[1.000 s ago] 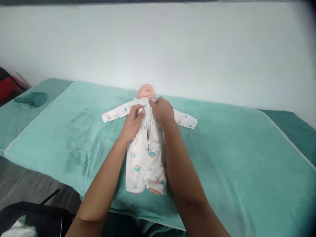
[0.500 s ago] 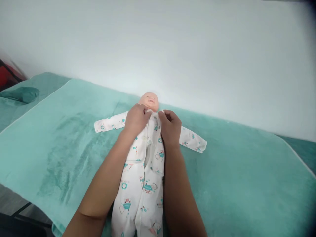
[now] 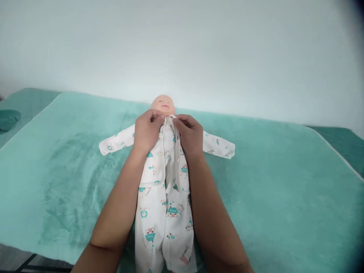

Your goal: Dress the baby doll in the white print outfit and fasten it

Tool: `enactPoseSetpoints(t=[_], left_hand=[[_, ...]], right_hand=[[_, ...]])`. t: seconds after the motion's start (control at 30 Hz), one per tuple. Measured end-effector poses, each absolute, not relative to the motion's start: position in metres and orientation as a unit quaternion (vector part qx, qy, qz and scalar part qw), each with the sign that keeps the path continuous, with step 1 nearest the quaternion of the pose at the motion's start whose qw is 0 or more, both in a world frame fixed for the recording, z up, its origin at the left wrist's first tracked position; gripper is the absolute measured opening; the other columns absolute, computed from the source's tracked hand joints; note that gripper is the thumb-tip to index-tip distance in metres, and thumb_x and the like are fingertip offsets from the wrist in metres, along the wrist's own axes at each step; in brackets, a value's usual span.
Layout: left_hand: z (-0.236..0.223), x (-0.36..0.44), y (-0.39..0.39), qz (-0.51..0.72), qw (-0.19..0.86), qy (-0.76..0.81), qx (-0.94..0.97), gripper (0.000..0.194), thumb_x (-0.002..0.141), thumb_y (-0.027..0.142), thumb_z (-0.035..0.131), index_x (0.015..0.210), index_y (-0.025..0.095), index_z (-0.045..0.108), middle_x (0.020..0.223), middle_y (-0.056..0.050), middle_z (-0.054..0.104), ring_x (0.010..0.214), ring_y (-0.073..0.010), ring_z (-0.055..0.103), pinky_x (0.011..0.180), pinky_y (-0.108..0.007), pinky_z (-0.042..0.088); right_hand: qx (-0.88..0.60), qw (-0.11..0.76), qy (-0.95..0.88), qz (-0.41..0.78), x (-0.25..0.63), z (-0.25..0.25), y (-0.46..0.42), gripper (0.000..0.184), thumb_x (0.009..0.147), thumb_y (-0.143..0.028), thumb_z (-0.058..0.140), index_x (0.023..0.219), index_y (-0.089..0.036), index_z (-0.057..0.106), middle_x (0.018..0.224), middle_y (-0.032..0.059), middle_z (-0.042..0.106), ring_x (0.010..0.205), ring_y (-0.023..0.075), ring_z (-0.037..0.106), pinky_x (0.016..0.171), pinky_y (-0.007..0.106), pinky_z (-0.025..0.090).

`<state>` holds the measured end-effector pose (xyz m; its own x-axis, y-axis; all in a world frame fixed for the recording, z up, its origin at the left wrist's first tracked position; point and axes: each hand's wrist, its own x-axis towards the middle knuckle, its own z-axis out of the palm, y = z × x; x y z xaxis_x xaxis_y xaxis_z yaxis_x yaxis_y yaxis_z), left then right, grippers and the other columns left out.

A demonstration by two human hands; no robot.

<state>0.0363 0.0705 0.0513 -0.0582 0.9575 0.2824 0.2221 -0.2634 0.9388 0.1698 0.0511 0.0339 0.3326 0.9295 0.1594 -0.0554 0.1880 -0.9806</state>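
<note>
A baby doll [image 3: 162, 104] lies on its back on a teal towel [image 3: 270, 182], head toward the wall. It wears a white printed sleepsuit [image 3: 165, 212] whose front is partly undone down the middle. My left hand [image 3: 147, 131] pinches the left edge of the suit's collar just under the doll's chin. My right hand [image 3: 190, 134] pinches the right edge of the collar, the two hands nearly touching. Both sleeves lie spread out to the sides.
A pale wall rises right behind the doll's head. A darker green folded cloth [image 3: 8, 119] lies at the far left edge. The towel spreads wide to both sides over a darker green cover [image 3: 338, 136].
Both hands have moved up from the suit's chest to the collar under the chin and drawn its edges together. The view has come closer and shifted to the right.
</note>
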Motion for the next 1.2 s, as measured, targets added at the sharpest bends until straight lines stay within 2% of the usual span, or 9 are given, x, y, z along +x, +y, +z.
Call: enactPoseSetpoints(t=[0.13,0.27,0.43,0.67,0.8,1.0,1.2], left_hand=[[0.051,0.032,0.073,0.531,0.377,0.474,0.593,0.009,0.086,0.025,0.065,0.081,0.019,0.069,0.072,0.001,0.067,0.067,-0.0119,0.057,0.066,-0.026,0.044],[0.048,0.03,0.076,0.52,0.4,0.464,0.595,0.012,0.088,0.025,0.063,0.079,0.019,0.067,0.072,0.0,0.065,0.067,-0.0119,0.055,0.065,-0.025,0.043],[0.043,0.031,0.078,0.516,0.396,0.464,0.601,0.012,0.088,0.023,0.062,0.078,0.018,0.066,0.074,0.0,0.065,0.072,-0.0124,0.057,0.068,-0.025,0.045],[0.04,0.031,0.08,0.516,0.401,0.465,0.598,0.004,0.089,0.021,0.064,0.087,0.02,0.067,0.078,0.0,0.068,0.076,-0.0135,0.063,0.071,-0.026,0.048],[0.041,0.03,0.079,0.514,0.407,0.453,0.604,0.007,0.09,0.023,0.064,0.084,0.019,0.067,0.082,-0.001,0.07,0.079,-0.0139,0.064,0.074,-0.027,0.049],[0.044,0.03,0.077,0.499,0.393,0.469,0.613,0.022,0.094,0.031,0.062,0.076,0.019,0.061,0.077,0.0,0.065,0.074,-0.013,0.058,0.072,-0.027,0.046],[0.049,0.03,0.074,0.474,0.376,0.487,0.63,0.019,0.093,0.033,0.064,0.081,0.019,0.064,0.078,0.001,0.065,0.075,-0.0129,0.057,0.071,-0.026,0.045]], right_hand=[[-0.483,0.644,-0.455,0.38,0.166,0.034,0.05,0.017,0.08,-0.038,0.071,0.088,-0.023,0.073,0.09,0.0007,0.075,0.087,0.0175,0.068,0.083,0.033,0.055],[-0.488,0.635,-0.469,0.372,0.164,0.034,0.051,0.014,0.078,-0.034,0.074,0.085,-0.022,0.075,0.087,-0.0001,0.075,0.085,0.0171,0.068,0.082,0.033,0.056],[-0.497,0.627,-0.478,0.362,0.165,0.031,0.053,0.01,0.078,-0.029,0.072,0.084,-0.022,0.074,0.085,-0.0002,0.075,0.083,0.0167,0.068,0.081,0.033,0.056],[-0.494,0.626,-0.488,0.355,0.165,0.031,0.054,0.006,0.079,-0.025,0.069,0.083,-0.022,0.073,0.086,-0.0004,0.076,0.084,0.0169,0.07,0.083,0.034,0.057],[-0.498,0.615,-0.502,0.349,0.167,0.03,0.054,0.006,0.079,-0.024,0.069,0.083,-0.023,0.074,0.086,-0.001,0.076,0.085,0.0169,0.07,0.084,0.034,0.057],[-0.481,0.595,-0.542,0.348,0.17,0.034,0.05,0.01,0.084,-0.026,0.067,0.081,-0.023,0.077,0.096,0.0,0.077,0.096,0.018,0.07,0.094,0.036,0.055],[-0.472,0.557,-0.572,0.375,0.176,0.036,0.049,0.012,0.086,-0.029,0.068,0.082,-0.024,0.078,0.108,0.0004,0.075,0.107,0.0193,0.068,0.103,0.038,0.052]])
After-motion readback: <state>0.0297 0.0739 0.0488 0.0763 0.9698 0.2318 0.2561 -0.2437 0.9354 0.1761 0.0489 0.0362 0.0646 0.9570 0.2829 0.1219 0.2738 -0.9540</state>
